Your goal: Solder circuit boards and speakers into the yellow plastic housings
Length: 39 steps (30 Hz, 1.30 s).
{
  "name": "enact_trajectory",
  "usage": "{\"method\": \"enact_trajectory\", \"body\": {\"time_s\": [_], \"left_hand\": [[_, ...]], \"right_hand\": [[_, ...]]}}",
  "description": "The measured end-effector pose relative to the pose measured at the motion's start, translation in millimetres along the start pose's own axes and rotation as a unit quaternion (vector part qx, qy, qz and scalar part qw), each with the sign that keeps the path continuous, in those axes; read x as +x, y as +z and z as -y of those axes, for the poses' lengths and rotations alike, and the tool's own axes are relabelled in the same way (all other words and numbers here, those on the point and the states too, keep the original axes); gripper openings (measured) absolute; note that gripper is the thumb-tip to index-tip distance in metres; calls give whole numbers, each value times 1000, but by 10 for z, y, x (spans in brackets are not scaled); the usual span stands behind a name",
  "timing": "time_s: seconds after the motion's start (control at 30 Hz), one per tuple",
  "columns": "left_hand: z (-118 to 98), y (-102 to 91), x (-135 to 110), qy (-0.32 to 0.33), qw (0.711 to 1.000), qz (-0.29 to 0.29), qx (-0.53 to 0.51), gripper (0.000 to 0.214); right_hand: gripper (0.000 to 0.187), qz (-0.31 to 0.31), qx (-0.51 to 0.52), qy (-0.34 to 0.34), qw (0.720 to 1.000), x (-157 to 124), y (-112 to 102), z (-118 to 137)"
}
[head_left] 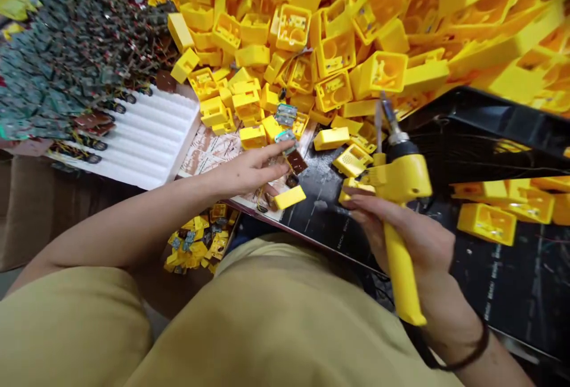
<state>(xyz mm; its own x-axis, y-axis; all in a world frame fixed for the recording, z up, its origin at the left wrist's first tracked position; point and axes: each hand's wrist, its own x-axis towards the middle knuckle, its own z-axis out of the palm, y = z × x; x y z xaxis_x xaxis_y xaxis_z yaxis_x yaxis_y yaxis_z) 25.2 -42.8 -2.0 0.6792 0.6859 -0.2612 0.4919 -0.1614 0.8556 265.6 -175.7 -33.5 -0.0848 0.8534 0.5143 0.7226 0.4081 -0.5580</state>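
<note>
My left hand (253, 170) reaches over the near edge of the table, fingers stretched out and apart. Its fingertips are at a small brown circuit board (297, 162) and a grey-green part (285, 136); whether they grip either one I cannot tell. Close below lies a small yellow block-shaped housing (290, 197). My right hand (407, 235) is closed around a yellow electric screwdriver (403, 179), its bit pointing up and away. By the fingertips of that hand sits another yellow housing (351, 188), partly hidden behind the tool.
Yellow plastic housings (291, 26) are heaped across the back. Wired circuit boards (66, 48) pile up at left on ridged white foam (151, 132). A black bin-like piece (503, 120) stands at right on the black tabletop (512, 292). Below the edge is a box of yellow parts (196, 241).
</note>
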Motion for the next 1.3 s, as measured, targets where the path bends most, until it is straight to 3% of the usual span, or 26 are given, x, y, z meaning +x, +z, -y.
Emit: {"method": "enact_trajectory", "body": {"time_s": [0.1,0.27,0.37,0.5,0.6,0.67,0.77,0.9,1.07,1.13,1.23,1.3], "left_hand": [[44,-67,-96,28,999,5,-44,57],[25,-107,-139,59,996,35,-52,57],[-17,-80,-137,56,995,18,-74,55],[29,-91,-237,59,998,-8,-37,42],[125,-98,-364,93,993,-17,73,26],[171,-71,-427,148,966,-75,198,22],[168,12,-454,256,900,-139,323,22],[89,161,-400,366,838,-96,394,23],[108,340,-316,408,774,-73,478,22],[120,377,-286,402,798,-106,437,17],[52,403,-233,305,905,-152,254,14],[-38,419,-190,201,964,-137,103,14]], "right_hand": [[43,27,12,-40,999,34,137,2],[61,16,-5,-69,998,133,447,171],[55,21,-9,-85,996,186,605,282],[43,41,1,-80,996,184,568,267],[46,70,15,-73,995,134,408,165],[50,85,20,-72,994,87,319,100],[54,89,15,-72,993,15,263,40],[54,77,-2,-78,994,-25,271,16],[49,54,-17,-99,994,-3,275,-7],[48,53,-28,-101,993,-4,275,-16],[47,41,-51,-102,993,-27,290,3],[49,21,-69,-92,993,-49,311,45]]}}
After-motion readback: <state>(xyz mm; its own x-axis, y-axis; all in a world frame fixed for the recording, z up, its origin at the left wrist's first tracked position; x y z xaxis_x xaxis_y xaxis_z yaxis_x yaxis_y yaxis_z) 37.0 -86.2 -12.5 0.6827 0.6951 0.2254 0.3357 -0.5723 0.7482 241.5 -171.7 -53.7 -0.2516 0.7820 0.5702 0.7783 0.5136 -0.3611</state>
